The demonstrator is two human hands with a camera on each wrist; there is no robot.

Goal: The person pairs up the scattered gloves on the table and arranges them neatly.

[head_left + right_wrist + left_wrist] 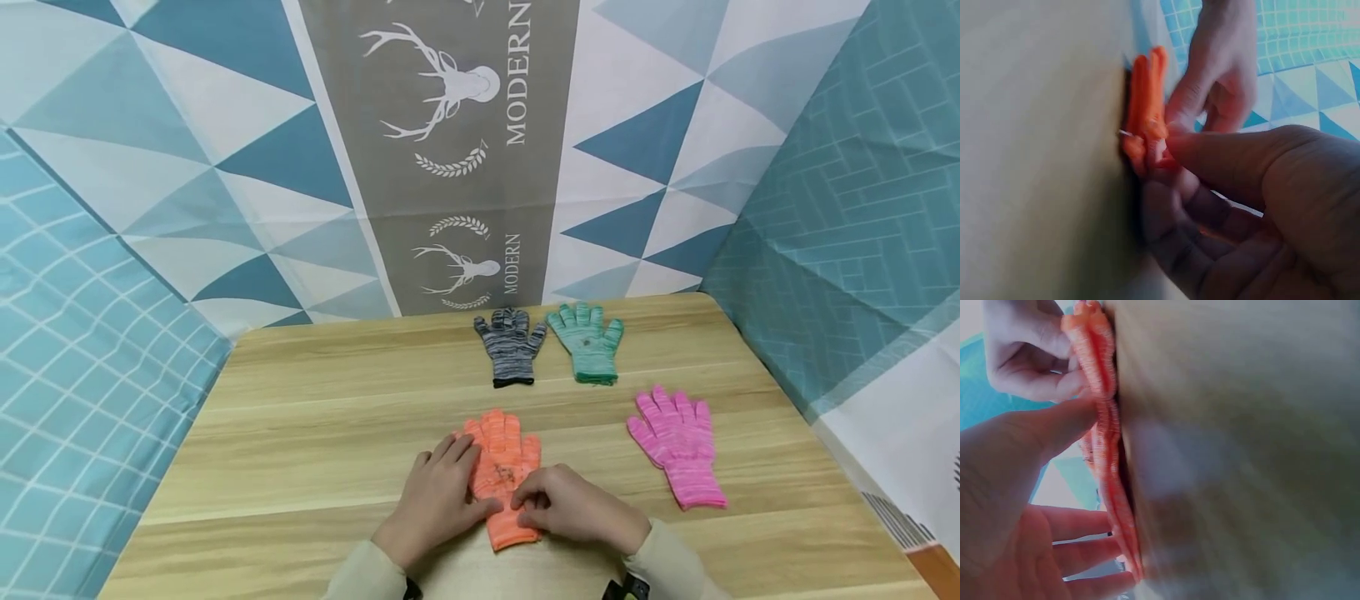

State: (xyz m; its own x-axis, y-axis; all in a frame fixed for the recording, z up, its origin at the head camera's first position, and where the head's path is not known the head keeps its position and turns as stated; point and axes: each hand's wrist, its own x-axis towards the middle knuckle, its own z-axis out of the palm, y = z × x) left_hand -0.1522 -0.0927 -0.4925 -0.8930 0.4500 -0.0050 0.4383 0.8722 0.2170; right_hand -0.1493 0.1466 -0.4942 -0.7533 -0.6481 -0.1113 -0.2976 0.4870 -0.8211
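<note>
An orange knitted glove lies flat on the table with its fingers pointing away from me and its cuff towards me. Dark marks show near the middle of it. My left hand rests on its left side, fingers extended over the glove's edge and thumb on the lower part. On the other side, my right hand pinches the glove's right edge near the cuff between curled fingers and thumb. From the right wrist view, the pinched edge of the glove stands slightly raised off the table.
Beyond the orange glove lie a dark grey striped glove and a green glove, side by side. A pink glove lies to the right. Patterned cloth walls in the wooden table at the back and sides.
</note>
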